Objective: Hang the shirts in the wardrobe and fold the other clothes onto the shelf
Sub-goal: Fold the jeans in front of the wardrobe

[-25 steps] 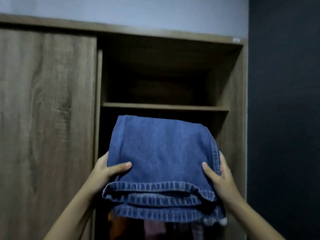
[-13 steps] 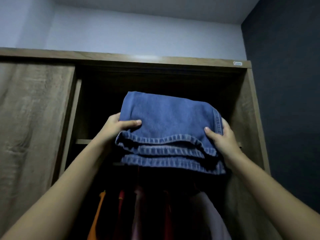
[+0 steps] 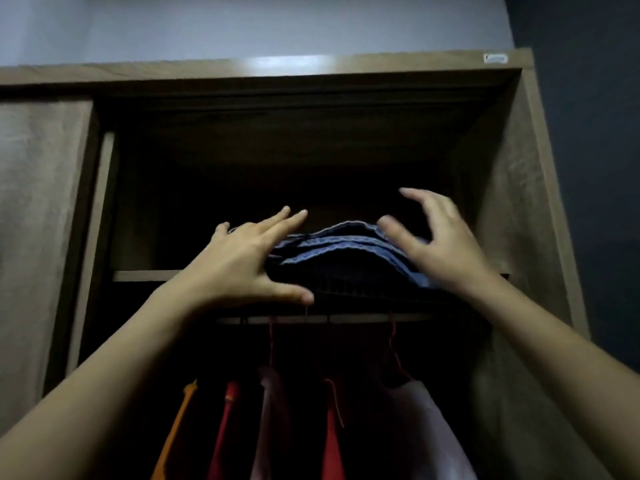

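The folded blue jeans (image 3: 341,252) lie on the upper wooden shelf (image 3: 145,275) of the wardrobe, their folded edge facing me. My left hand (image 3: 242,261) rests flat against the jeans' left side, fingers spread, thumb under the front edge. My right hand (image 3: 440,244) hovers at the jeans' right side with fingers apart and lifted, holding nothing. Below the shelf, several shirts hang from the rail (image 3: 346,319): an orange shirt (image 3: 176,431), red shirts (image 3: 225,427) and a pale one (image 3: 415,431).
The sliding wardrobe door (image 3: 38,237) covers the left half. The wardrobe's right side panel (image 3: 519,209) stands close to the jeans. A dark wall (image 3: 595,168) lies to the right. The shelf compartment behind and left of the jeans is dark.
The jeans went from being carried in both hands up onto the shelf. Both hands have let go of their grip and their fingers have spread.
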Demonstrator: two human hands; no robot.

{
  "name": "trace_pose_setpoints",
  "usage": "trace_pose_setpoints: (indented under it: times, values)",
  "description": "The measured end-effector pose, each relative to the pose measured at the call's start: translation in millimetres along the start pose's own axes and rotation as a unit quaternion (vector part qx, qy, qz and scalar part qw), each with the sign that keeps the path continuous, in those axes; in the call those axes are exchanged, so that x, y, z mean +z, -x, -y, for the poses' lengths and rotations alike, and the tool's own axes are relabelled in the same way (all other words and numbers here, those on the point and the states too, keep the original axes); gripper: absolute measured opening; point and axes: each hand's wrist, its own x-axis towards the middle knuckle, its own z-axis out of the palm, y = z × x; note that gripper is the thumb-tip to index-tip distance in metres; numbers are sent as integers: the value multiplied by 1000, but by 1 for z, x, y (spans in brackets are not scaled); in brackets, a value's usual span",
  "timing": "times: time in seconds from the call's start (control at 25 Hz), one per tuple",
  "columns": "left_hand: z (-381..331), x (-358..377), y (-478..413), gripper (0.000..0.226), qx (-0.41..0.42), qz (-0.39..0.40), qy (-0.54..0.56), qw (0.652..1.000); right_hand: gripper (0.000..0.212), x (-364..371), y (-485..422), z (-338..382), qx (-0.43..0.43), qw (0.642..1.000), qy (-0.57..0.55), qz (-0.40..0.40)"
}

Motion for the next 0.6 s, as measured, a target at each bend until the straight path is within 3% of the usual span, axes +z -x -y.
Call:
trace_pose_setpoints:
  times: [0.08,0.12,0.2,0.32,0.44,0.6]
  values:
    - [2,21,-2,120,-20,2,-139,990,104,7,21,23,-131,971,162,113]
    - [3,30,-4,118,-19,-43,-187,981,110,16,23,25,-154,943,265,133]
    - [11,41,-7,101,23,-153,-231,960,100,32,14,13,-178,907,373,80]
    - [26,56,-17,66,57,-250,-250,934,69,33,-10,-3,-269,882,386,3]
    - [25,58,-43,63,32,-276,-245,929,64,22,-43,-15,-335,842,423,-15]
    - [-2,62,-85,61,3,-218,-173,960,62,-3,-69,-33,-265,852,448,49]
